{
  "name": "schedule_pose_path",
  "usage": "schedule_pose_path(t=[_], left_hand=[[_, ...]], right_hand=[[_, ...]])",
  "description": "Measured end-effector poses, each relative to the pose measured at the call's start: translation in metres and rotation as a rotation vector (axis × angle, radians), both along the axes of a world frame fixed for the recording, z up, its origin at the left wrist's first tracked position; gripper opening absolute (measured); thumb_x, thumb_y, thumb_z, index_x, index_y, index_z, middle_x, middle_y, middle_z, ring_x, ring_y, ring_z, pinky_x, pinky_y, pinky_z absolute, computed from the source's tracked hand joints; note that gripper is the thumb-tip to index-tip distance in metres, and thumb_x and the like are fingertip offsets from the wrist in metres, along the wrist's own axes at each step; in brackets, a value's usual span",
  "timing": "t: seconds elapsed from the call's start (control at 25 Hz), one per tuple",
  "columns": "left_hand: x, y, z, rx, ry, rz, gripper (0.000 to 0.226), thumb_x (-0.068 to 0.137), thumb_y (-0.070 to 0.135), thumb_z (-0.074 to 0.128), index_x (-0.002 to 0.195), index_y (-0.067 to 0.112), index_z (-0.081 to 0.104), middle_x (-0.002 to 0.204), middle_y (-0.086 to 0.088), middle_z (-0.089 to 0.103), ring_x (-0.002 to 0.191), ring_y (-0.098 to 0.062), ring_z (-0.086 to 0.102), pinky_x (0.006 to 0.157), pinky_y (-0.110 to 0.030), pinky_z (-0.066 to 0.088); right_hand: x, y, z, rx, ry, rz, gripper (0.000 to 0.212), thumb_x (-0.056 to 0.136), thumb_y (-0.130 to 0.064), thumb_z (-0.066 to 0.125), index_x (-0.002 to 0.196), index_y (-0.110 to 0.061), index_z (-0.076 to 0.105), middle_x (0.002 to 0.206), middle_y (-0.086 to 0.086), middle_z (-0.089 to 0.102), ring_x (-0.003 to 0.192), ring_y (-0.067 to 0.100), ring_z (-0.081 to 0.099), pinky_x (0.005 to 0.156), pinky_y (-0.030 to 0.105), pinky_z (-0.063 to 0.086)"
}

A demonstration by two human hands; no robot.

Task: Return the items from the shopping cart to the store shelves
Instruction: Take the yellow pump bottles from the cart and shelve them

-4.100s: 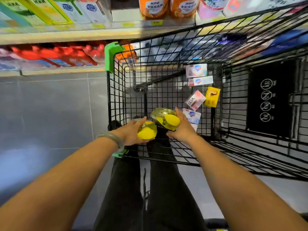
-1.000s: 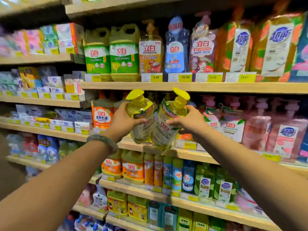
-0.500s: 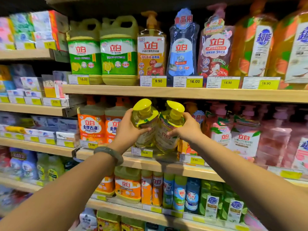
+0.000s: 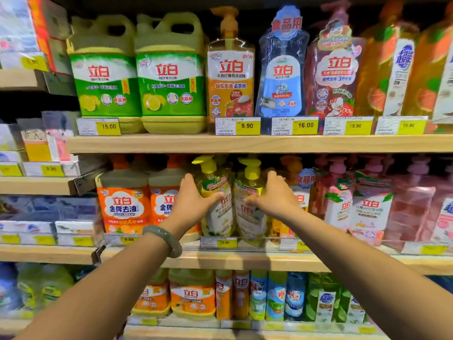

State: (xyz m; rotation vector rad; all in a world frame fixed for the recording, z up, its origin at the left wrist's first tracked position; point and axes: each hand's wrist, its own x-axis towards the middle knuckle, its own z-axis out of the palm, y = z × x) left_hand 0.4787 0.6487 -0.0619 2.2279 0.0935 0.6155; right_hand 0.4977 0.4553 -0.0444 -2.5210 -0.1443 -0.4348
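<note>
Two clear yellow pump bottles stand upright side by side on the middle wooden shelf (image 4: 245, 260). My left hand (image 4: 193, 202) grips the left bottle (image 4: 217, 192) from its left side, thumb across the label. My right hand (image 4: 274, 200) grips the right bottle (image 4: 250, 204) from its right side. Both bottles sit just behind a yellow 12.90 price tag (image 4: 219, 242). The shopping cart is out of view.
Orange detergent jugs (image 4: 123, 204) stand left of the bottles, pink pump bottles (image 4: 367, 207) right. The shelf above (image 4: 245, 143) carries green jugs (image 4: 169, 77) and tall bottles close over the pump heads. Lower shelves hold several smaller bottles (image 4: 257, 295).
Both bottles went from the cart up to the shelves. Over the last second my hands pushed them forward and down onto the middle shelf, where they now stand upright.
</note>
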Motion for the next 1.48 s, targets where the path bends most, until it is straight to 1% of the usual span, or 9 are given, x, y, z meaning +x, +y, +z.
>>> schedule_pose_path(t=[0.12,0.24,0.4,0.52,0.64,0.84,1.0,1.16,1.48], left_hand=[[0.006,0.004,0.001,0.223,0.023,0.119,0.063,0.074,0.060,0.067,0.106,0.009,0.047,0.123,-0.011,0.033,0.115,-0.031,0.044,0.089,-0.039,0.043],[0.011,0.004,0.002,0.413,0.006,0.111,0.056,0.079,0.057,0.063,0.110,0.011,0.055,0.116,-0.011,0.045,0.113,-0.030,0.045,0.092,-0.039,0.041],[0.014,0.000,0.006,0.786,-0.177,0.143,0.039,0.091,0.046,0.050,0.119,0.021,0.058,0.112,-0.002,0.062,0.109,-0.026,0.045,0.091,-0.036,0.032],[0.017,0.005,0.008,0.741,-0.146,0.115,0.040,0.093,0.045,0.050,0.126,0.023,0.055,0.117,0.000,0.063,0.110,-0.025,0.047,0.092,-0.036,0.031],[0.015,0.004,-0.007,0.642,-0.162,0.076,0.046,0.092,0.034,0.054,0.134,0.019,0.045,0.127,-0.002,0.056,0.119,-0.026,0.042,0.098,-0.037,0.031],[-0.005,-0.021,-0.043,0.400,-0.165,0.094,0.082,0.086,0.026,0.059,0.149,0.020,0.007,0.155,-0.008,0.009,0.142,-0.030,0.010,0.115,-0.048,0.013],[-0.017,-0.059,-0.055,0.340,-0.235,-0.054,0.076,0.084,0.025,0.059,0.147,0.025,0.016,0.152,-0.005,0.012,0.138,-0.029,0.012,0.113,-0.047,0.014],[-0.028,-0.090,-0.079,0.423,-0.177,-0.389,0.043,0.088,0.022,0.053,0.130,0.026,0.045,0.132,0.002,0.038,0.125,-0.022,0.028,0.102,-0.036,0.025],[-0.058,-0.138,-0.101,0.488,0.090,-0.729,0.025,0.092,0.020,0.051,0.116,0.024,0.058,0.120,-0.001,0.049,0.115,-0.021,0.046,0.096,-0.033,0.039]], right_hand=[[0.004,0.002,0.003,-0.211,-0.086,-0.084,0.061,0.082,-0.048,0.065,0.128,-0.012,0.049,0.128,0.015,0.048,0.122,0.035,0.044,0.092,0.044,0.045],[0.007,-0.002,0.003,-0.382,-0.137,-0.158,0.043,0.090,-0.042,0.055,0.117,-0.009,0.059,0.121,0.017,0.056,0.116,0.036,0.047,0.089,0.042,0.042],[0.007,-0.004,-0.004,-0.577,-0.270,-0.172,0.038,0.094,-0.042,0.049,0.115,-0.013,0.061,0.117,0.009,0.062,0.113,0.032,0.048,0.090,0.039,0.037],[0.010,-0.007,-0.006,-0.597,-0.276,-0.185,0.038,0.095,-0.042,0.048,0.118,-0.014,0.059,0.120,0.008,0.061,0.114,0.031,0.048,0.090,0.039,0.036],[0.008,-0.008,-0.013,-0.552,-0.285,-0.169,0.033,0.093,-0.027,0.049,0.124,-0.014,0.054,0.126,0.008,0.057,0.117,0.031,0.044,0.091,0.039,0.035],[-0.013,-0.023,-0.049,-0.522,-0.237,-0.075,0.067,0.089,-0.027,0.053,0.148,-0.021,0.022,0.155,0.003,0.024,0.136,0.029,0.028,0.103,0.040,0.029],[-0.043,-0.054,-0.073,-0.634,-0.085,-0.041,0.072,0.088,-0.033,0.058,0.148,-0.028,0.020,0.161,-0.001,0.004,0.140,0.028,0.022,0.104,0.043,0.033],[-0.078,-0.092,-0.096,-0.516,0.272,-0.038,0.061,0.088,-0.029,0.060,0.143,-0.023,0.034,0.155,0.004,0.024,0.135,0.028,0.034,0.104,0.044,0.040],[-0.165,-0.151,-0.125,-0.539,0.439,-0.118,0.030,0.092,-0.025,0.050,0.120,-0.023,0.060,0.124,0.008,0.063,0.110,0.029,0.059,0.090,0.039,0.051]])
